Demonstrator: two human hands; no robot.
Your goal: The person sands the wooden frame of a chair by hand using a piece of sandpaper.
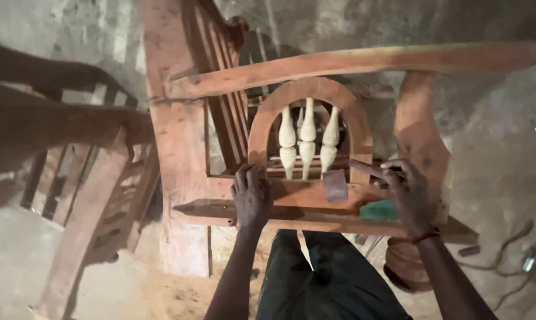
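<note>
A reddish wooden chair frame [179,148] lies in front of me, with an arched panel [315,95] holding three pale turned spindles [307,142]. My left hand [251,195] presses down on the frame's lower rail [297,192], fingers curled over its edge. My right hand [405,192] grips a dark flat tool [366,169] whose tip points at the foot of the arch. A small dark block [335,185] stands on the rail between my hands. A green piece [379,210] lies on the rail under my right hand.
Another slatted chair frame [96,195] lies at the left on the dusty concrete floor [19,261]. A long plank [363,62] crosses above the arch. A curved leg [419,136] stands at the right, with cables [520,266] on the floor beyond. My dark trousers [333,278] are below.
</note>
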